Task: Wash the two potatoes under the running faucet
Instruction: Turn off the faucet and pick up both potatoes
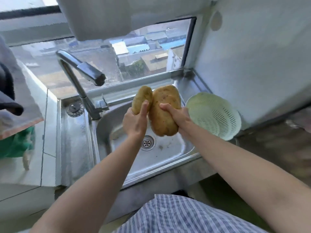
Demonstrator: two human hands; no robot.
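at the centre of the frame our left hand grasps the smaller potato and our right hand grasps the larger potato. they touch above the sink, right of the faucet.

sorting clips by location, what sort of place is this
Most likely a small home kitchen, high up: a steel sink with a swivel faucet, a plastic colander beside it, and a window overlooking rooftops.

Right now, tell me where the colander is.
In the head view, the pale green colander sits at the right of the sink, beside the right hand gripping the larger potato.
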